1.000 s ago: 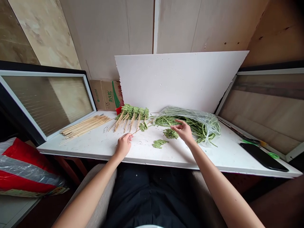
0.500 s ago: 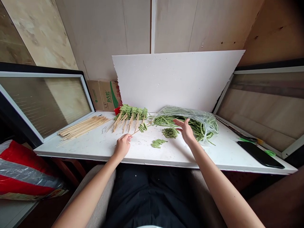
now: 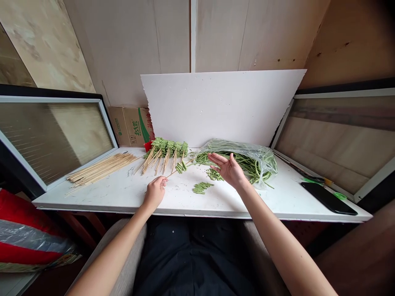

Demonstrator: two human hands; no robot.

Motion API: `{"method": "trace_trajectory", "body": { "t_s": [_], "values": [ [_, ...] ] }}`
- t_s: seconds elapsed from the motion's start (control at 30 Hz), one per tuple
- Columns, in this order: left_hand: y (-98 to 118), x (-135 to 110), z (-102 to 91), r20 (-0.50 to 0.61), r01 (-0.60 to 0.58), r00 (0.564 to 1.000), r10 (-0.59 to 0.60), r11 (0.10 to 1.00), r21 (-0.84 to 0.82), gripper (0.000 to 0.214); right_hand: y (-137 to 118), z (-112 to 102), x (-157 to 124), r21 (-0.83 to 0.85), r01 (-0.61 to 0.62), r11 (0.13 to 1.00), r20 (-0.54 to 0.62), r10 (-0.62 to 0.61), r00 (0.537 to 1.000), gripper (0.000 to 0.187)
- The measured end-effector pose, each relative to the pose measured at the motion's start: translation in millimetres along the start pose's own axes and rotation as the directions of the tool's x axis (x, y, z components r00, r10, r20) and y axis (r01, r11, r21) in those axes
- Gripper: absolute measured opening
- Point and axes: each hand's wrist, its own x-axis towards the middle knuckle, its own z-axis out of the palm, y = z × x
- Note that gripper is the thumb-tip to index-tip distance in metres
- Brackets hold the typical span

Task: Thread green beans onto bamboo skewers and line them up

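My left hand (image 3: pixel 154 191) rests on the white table (image 3: pixel 123 193), pinching the near end of a bamboo skewer (image 3: pixel 173 172) that carries a few green bean pieces (image 3: pixel 180 166). My right hand (image 3: pixel 227 168) hovers open, palm turned up and fingers spread, over a small heap of cut bean pieces (image 3: pixel 213 175). Another small group of cut pieces (image 3: pixel 201 187) lies nearer to me. A clear plastic bag of long green beans (image 3: pixel 247 160) lies just beyond the right hand. Finished bean skewers (image 3: pixel 166 150) are stacked at the back.
A pile of bare bamboo skewers (image 3: pixel 98 168) lies on the left of the table. A black phone (image 3: pixel 328 198) and green-handled scissors (image 3: pixel 311 177) sit at the right. A white board (image 3: pixel 216 102) leans against the wall, a cardboard box (image 3: pixel 129 125) beside it. Framed glass panels flank both sides.
My right hand has lifted off the cut bean heap and turned palm up with fingers spread. My left hand keeps its pinch on the skewer. The view has shifted slightly.
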Motion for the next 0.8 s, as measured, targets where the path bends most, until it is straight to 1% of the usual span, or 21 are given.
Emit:
{"method": "trace_trajectory", "body": {
  "t_s": [0.13, 0.27, 0.4, 0.47, 0.53, 0.63, 0.67, 0.8],
  "values": [
    [1, 0, -0.4, 0.0, 0.0, 1.0, 0.0, 1.0, -0.005, 0.026, 1, 5, 0, -0.025, -0.02, 0.999, -0.022, 0.02, 1.0, 0.058],
    [3, 1, -1.1, 0.002, 0.002, 1.0, -0.002, 1.0, -0.013, 0.026, 1, 10, -2, 0.033, 0.002, 0.999, -0.013, -0.002, 1.0, 0.046],
    [2, 1, -0.9, 0.001, 0.003, 1.0, -0.003, 1.0, -0.018, 0.026, 0, 15, -4, 0.077, 0.018, 0.997, 0.068, -0.023, 0.997, 0.047],
    [2, 0, -0.5, 0.002, 0.003, 1.0, -0.003, 1.0, -0.017, 0.026, 0, 17, -5, 0.068, 0.027, 0.997, 0.07, -0.032, 0.997, 0.047],
    [1, 0, -0.2, 0.002, 0.004, 1.0, -0.004, 1.0, -0.02, 0.027, -1, 18, -5, 0.054, 0.039, 0.998, 0.062, -0.042, 0.997, 0.053],
    [1, 0, -0.2, 0.001, 0.008, 1.0, -0.008, 1.0, -0.024, 0.027, -5, 21, -5, 0.051, 0.037, 0.998, 0.083, -0.041, 0.996, 0.065],
    [2, 0, -0.3, -0.001, 0.008, 1.0, -0.008, 1.0, -0.023, 0.027, -7, 22, -6, 0.047, 0.029, 0.998, 0.09, -0.034, 0.995, 0.065],
    [3, 1, -0.8, -0.01, 0.003, 1.0, -0.003, 1.0, -0.02, 0.028, -12, 23, -6, 0.031, -0.005, 1.0, 0.089, 0.002, 0.996, 0.055]
  ]
}}
